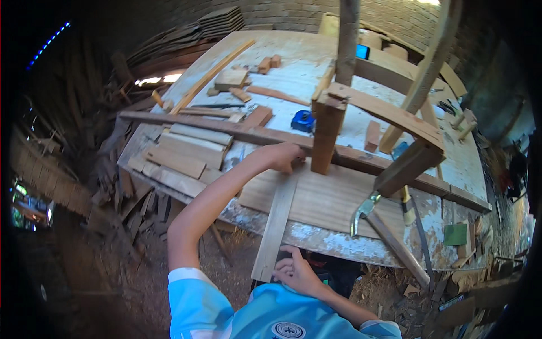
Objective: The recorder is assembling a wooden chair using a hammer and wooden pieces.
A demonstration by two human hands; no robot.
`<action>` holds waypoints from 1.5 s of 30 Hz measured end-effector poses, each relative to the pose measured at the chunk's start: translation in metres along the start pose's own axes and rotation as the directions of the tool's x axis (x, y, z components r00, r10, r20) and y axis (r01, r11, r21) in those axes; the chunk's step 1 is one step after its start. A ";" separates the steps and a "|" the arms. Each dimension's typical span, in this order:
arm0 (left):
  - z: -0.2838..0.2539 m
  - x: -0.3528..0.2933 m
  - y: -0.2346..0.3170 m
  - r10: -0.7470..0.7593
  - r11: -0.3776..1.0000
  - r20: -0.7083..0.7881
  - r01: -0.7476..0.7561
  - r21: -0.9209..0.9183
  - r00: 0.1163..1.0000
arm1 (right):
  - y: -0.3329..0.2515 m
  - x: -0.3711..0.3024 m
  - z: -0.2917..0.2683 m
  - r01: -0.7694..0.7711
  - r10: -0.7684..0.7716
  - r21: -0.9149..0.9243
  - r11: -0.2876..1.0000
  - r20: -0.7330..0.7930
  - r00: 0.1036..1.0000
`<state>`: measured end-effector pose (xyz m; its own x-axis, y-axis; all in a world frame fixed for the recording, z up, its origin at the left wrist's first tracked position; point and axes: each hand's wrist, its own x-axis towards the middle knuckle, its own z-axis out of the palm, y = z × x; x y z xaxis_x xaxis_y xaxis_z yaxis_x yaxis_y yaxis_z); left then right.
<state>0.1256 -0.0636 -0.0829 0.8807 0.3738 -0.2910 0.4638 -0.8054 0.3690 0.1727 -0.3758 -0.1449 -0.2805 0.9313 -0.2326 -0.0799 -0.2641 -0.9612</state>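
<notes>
A narrow wooden strip (pixel 274 223) lies across a wide flat board (pixel 339 198) and sticks out past the bench's near edge toward my body. At the strip's far end is my left hand (pixel 283 157), its fingers curled down and pinched together; whatever may be between them is hidden. My right hand (pixel 297 275) is beside the strip's near end, fingers apart and bent, with the fingertips close to its edge. Right of the board, a claw hammer (pixel 392 240) leans with its head near a leg of a wooden frame (pixel 389 116) standing on the bench.
A long wooden beam (pixel 243 133) crosses the bench (pixel 195 107). Behind it are a blue tape measure (pixel 303 121) and several wood blocks (pixel 230 79). Stacked slats (pixel 183 158) lie at left. A green square (pixel 455 234) is at the right edge. Wood scraps cover the floor.
</notes>
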 end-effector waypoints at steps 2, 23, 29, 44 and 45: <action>-0.009 -0.012 0.025 -0.090 0.993 0.028 0.087 0.081 0.996 | -0.003 0.007 -0.004 0.070 -0.062 -0.085 0.994 0.095 0.994; 0.066 0.024 -0.035 0.116 0.933 -0.232 -0.186 -0.309 0.966 | -0.167 0.454 -0.115 0.305 -0.694 -0.805 0.508 -0.173 0.699; 0.043 -0.001 -0.015 -0.217 0.952 -0.132 0.180 -0.248 0.967 | -0.131 0.490 -0.130 0.021 -0.480 -0.925 0.379 -0.178 0.859; 0.056 0.007 -0.024 -0.003 0.933 -0.123 -0.042 -0.358 0.992 | -0.160 0.440 -0.100 0.458 -0.708 -0.603 0.653 -0.271 0.652; 0.052 -0.001 -0.018 -0.010 0.952 -0.095 -0.019 -0.306 0.995 | -0.170 0.429 -0.091 0.559 -0.711 -0.461 0.690 -0.282 0.645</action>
<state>0.1117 -0.0729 -0.1352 0.8811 0.4238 -0.2097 0.4538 -0.6334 0.6268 0.1529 0.0919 -0.0951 0.1460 0.8587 0.4912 0.2288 0.4537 -0.8612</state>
